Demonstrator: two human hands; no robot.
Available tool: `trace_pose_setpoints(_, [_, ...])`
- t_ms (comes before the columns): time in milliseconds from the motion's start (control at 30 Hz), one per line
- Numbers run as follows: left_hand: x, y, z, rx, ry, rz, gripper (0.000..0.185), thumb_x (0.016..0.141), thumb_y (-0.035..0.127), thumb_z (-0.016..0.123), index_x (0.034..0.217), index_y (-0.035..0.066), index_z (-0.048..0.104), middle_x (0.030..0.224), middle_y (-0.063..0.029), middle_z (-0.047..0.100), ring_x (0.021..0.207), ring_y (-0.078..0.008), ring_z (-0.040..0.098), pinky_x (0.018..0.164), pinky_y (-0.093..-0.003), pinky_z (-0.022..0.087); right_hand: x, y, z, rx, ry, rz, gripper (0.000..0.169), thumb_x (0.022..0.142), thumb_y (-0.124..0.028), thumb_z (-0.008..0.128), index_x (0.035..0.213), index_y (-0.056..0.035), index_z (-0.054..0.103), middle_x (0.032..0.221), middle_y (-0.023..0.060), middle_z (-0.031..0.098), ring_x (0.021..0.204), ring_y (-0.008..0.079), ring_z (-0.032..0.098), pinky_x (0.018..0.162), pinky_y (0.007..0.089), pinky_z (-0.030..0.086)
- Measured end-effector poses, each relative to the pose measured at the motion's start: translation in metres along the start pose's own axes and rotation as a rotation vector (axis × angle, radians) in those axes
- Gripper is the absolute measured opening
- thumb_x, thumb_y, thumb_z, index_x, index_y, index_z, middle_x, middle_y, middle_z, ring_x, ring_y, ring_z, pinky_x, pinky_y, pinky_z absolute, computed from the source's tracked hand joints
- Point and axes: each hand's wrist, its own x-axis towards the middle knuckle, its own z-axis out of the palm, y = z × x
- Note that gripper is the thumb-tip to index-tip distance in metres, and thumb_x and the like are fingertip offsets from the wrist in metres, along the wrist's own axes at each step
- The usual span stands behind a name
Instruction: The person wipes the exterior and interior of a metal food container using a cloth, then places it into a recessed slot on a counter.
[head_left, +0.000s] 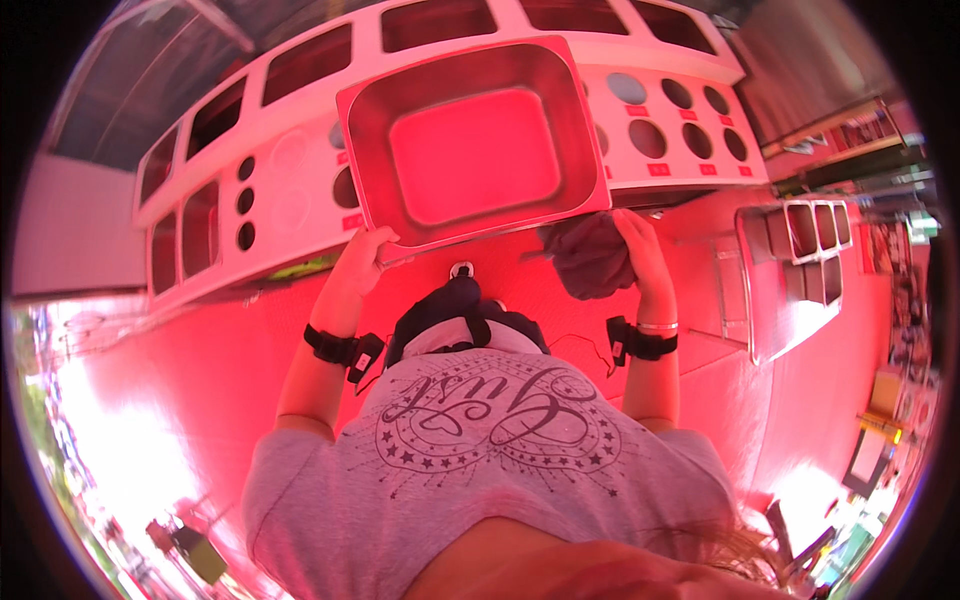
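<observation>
A deep rectangular stainless-steel pan (476, 157) is held up in front of me, its open side facing me and nothing visible inside. My left hand (365, 259) grips its near left corner, thumb over the rim. My right hand (641, 244), by the near right corner, has a bunched dark cloth (589, 255) in its grasp. The cloth hangs just below the pan's rim. Whether the right fingers also touch the pan cannot be made out. Both wrists wear black straps with small devices.
Behind the pan stretches a white counter (292, 180) with rectangular openings and round holes, some with small labels beneath. At right stands a metal table (780, 322) bearing several small steel containers (801, 229). Assorted goods line the far right side. Red light tints the floor (720, 405).
</observation>
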Motion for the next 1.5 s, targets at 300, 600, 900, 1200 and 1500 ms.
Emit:
trace_pose_setpoints(300, [-0.068, -0.027, -0.092, -0.059, 0.198, -0.008, 0.004, 0.078, 0.01, 0.055, 0.075, 0.007, 0.055, 0.066, 0.0026, 0.051, 0.061, -0.0105, 0.056, 0.06, -0.0341, 0.055, 0.028, 0.006, 0.076, 0.055, -0.326, 0.009, 0.026, 0.095, -0.023, 0.048, 0.101, 0.0, 0.059, 0.091, -0.0017, 0.06, 0.082, 0.0052, 0.053, 0.073, 0.0216, 0.044])
trace_pose_setpoints(600, [-0.131, -0.036, -0.229, -0.093, 0.287, 0.119, 0.01, 0.08, 0.016, 0.054, 0.087, 0.008, 0.054, 0.076, -0.0012, 0.059, 0.068, -0.0131, 0.061, 0.051, -0.0273, 0.052, 0.04, -0.025, 0.246, -0.081, -0.524, -0.057, 0.018, 0.092, -0.016, 0.051, 0.095, 0.0002, 0.058, 0.081, -0.0035, 0.057, 0.075, 0.0036, 0.049, 0.066, 0.0201, 0.042])
trace_pose_setpoints(900, [-0.211, -0.027, -0.369, -0.151, 0.661, 0.23, 0.025, 0.081, 0.016, 0.054, 0.103, 0.004, 0.052, 0.086, -0.0025, 0.058, 0.077, -0.0123, 0.06, 0.053, -0.0273, 0.052, 0.045, -0.011, 0.444, -0.2, -0.668, -0.145, 0.017, 0.09, -0.015, 0.053, 0.088, 0.0012, 0.056, 0.076, -0.0032, 0.053, 0.071, 0.0041, 0.046, 0.063, 0.0214, 0.039])
trace_pose_setpoints(1200, [-0.241, 0.005, -0.452, -0.153, 0.808, 0.303, 0.041, 0.079, 0.012, 0.053, 0.119, 0.006, 0.048, 0.096, -0.0039, 0.06, 0.081, -0.0131, 0.06, 0.06, -0.029, 0.054, 0.067, -0.007, 0.568, -0.294, -0.767, -0.149, 0.019, 0.092, -0.017, 0.053, 0.098, 0.0006, 0.058, 0.083, -0.0033, 0.055, 0.078, 0.0042, 0.048, 0.068, 0.0202, 0.04])
trace_pose_setpoints(1500, [-0.189, 0.092, -0.508, -0.058, 0.83, 0.393, 0.04, 0.082, 0.012, 0.052, 0.121, 0.007, 0.047, 0.08, 0.0024, 0.054, 0.07, -0.0064, 0.055, 0.06, -0.0275, 0.054, 0.138, -0.014, 0.64, -0.31, -0.681, -0.173, 0.024, 0.091, -0.02, 0.052, 0.095, 0.0028, 0.058, 0.08, 0.0004, 0.058, 0.076, 0.0065, 0.049, 0.068, 0.0238, 0.042])
